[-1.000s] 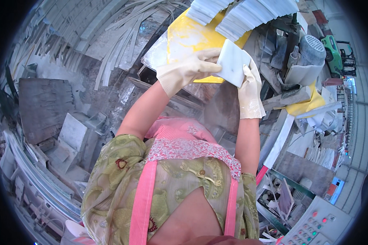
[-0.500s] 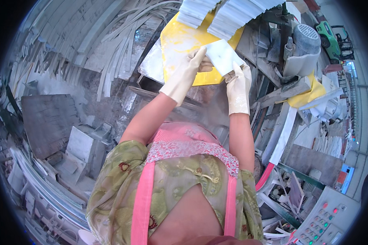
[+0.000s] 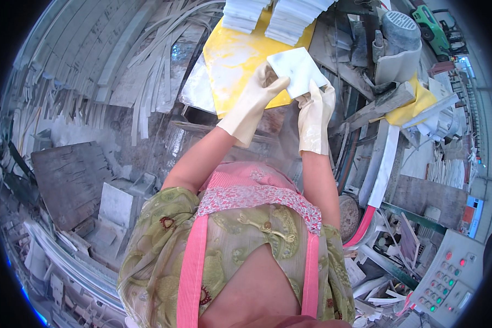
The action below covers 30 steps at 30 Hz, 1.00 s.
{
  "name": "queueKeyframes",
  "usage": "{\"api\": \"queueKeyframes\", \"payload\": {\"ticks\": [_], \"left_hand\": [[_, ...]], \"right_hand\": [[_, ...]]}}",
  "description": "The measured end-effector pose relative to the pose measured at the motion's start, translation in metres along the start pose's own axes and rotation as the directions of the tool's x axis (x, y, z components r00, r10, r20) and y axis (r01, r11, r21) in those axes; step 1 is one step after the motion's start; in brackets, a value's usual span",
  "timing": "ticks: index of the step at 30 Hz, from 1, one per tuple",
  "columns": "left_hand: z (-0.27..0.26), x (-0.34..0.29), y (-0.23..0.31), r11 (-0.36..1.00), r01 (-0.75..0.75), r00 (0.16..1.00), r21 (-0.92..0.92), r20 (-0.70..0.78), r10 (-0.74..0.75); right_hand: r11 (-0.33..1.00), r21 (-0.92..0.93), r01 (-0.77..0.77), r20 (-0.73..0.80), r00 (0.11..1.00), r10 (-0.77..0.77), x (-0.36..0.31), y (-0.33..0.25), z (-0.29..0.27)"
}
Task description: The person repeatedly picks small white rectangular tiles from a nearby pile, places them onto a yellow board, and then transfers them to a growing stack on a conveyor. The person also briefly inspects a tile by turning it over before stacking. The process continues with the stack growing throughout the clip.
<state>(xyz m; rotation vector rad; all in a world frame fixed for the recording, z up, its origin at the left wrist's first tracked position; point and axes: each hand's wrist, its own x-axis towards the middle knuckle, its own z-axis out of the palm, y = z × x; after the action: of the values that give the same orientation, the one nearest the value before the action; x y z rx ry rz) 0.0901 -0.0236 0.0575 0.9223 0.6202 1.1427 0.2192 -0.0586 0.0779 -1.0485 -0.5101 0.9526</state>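
Observation:
A square white tile (image 3: 297, 68) with faint grey marking, like marble, is held up in front of me over a yellow sheet (image 3: 229, 65). My left hand (image 3: 255, 101), in a cream rubber glove, is closed at the tile's left edge, its thumb along the lower-left side and its fingers partly hidden. My right hand (image 3: 315, 112), gloved alike, pinches the lower right corner with the thumb on the face. Behind the tile, two stacks of white tiles, the left stack (image 3: 245, 16) and the right stack (image 3: 295, 22), stand on the yellow sheet.
Long grey strips (image 3: 142, 104) hang off a bench at the left. A dusty motor (image 3: 400, 33) and a wooden beam (image 3: 385, 104) stand at the right. A control panel (image 3: 448, 279) with lit buttons is at the lower right, a dark board (image 3: 71, 180) at the left.
The tile has turned a little and shows its face more squarely. My left thumb has shifted from its upper left corner down to the lower-left side. The whole view has swung slightly.

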Motion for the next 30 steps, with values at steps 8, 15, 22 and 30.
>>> {"api": "queueKeyframes", "payload": {"ticks": [8, 15, 22, 30], "left_hand": [[0.002, -0.008, -0.001, 0.997, 0.004, 0.992, -0.079, 0.125, 0.006], [0.004, -0.004, -0.006, 0.994, -0.072, 0.955, -0.087, 0.282, 0.094], [0.021, -0.005, -0.014, 0.999, 0.010, 0.970, 0.034, 0.241, -0.018], [0.044, 0.001, -0.002, 0.997, 0.032, 0.972, 0.068, 0.231, -0.047]], "right_hand": [[0.998, -0.006, 0.055, 0.004, 0.998, -0.055, -0.006, -0.005, 0.000], [0.996, 0.018, 0.084, 0.010, 0.996, -0.085, -0.009, -0.003, -0.013], [0.996, -0.004, 0.084, -0.060, 0.995, -0.084, -0.021, -0.015, -0.032], [0.987, 0.157, 0.025, -0.012, 1.000, -0.023, -0.025, -0.031, -0.063]]}}
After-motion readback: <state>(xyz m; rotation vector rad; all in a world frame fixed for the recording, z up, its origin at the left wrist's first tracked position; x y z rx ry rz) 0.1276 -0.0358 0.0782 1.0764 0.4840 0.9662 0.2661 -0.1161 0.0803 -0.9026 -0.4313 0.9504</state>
